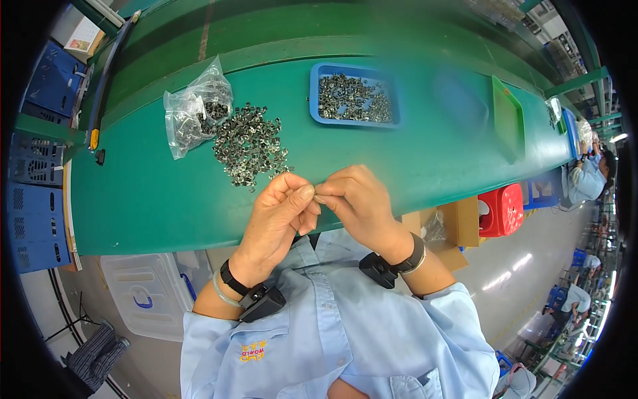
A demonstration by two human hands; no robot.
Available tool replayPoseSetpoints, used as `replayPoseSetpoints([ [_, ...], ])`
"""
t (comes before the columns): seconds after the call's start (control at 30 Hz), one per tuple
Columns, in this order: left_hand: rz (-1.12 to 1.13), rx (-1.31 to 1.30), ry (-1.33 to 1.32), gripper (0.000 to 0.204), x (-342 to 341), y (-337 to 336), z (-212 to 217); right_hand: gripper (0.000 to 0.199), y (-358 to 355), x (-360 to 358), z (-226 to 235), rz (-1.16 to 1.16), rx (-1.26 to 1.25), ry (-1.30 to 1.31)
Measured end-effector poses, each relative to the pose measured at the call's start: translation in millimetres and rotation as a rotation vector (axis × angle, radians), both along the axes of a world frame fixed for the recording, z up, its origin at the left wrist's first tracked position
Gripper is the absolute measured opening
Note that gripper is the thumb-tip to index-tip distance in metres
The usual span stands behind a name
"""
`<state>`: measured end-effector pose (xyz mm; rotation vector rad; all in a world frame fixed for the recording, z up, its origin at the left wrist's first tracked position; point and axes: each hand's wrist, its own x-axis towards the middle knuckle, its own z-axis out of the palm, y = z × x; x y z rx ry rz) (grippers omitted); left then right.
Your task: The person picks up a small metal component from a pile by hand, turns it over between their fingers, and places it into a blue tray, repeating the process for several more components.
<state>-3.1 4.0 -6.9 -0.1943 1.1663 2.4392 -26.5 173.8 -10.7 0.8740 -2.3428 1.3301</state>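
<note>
My left hand point(282, 207) and my right hand point(355, 203) meet over the near edge of the green table, fingertips pinched together. Whatever sits between the fingertips is too small and covered to make out. Just beyond my left hand spreads a loose pile of small shiny metal parts point(249, 143). A clear plastic bag point(186, 120) holding more of these parts lies open against the pile's left side. Farther back, a blue tray point(355, 122) contains many similar small metal pieces.
A green tray point(508, 120) stands toward the table's right end. Below the edge on the right are an open cardboard box point(458, 223) and a red stool point(502, 211). A clear lidded bin point(143, 292) is at lower left, blue crates point(36, 219) farther left. Other people point(588, 178) sit at right.
</note>
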Motion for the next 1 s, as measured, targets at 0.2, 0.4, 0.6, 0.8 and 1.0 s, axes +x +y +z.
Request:
replayPoseSetpoints([
  [0.2, 0.027, -0.086, 0.025, 0.013, -1.0, 2.3, 5.9, 0.017, -1.0, -2.6, 5.1, -0.033, 0.048, 0.048],
  [0.4, 0.024, -0.057, 0.071, 0.014, -0.4, 1.3, 17.8, 0.016, -0.9, -1.0, 9.9, -0.013, -0.099, -0.063],
  [0.6, -0.031, 0.260, -0.009, 0.015, 4.4, 4.8, 10.8, 0.016, -3.1, 4.5, 7.2, 0.074, -0.359, -0.278],
  [0.8, -0.022, 0.310, -0.012, 0.015, 5.5, 4.7, 8.1, 0.017, -4.4, 4.9, 9.8, 0.064, -0.280, -0.195],
  [1.0, 0.002, 0.277, -0.021, 0.014, 7.1, 2.6, 6.8, 0.019, -4.0, 3.1, 6.5, 0.061, -0.160, -0.039],
])
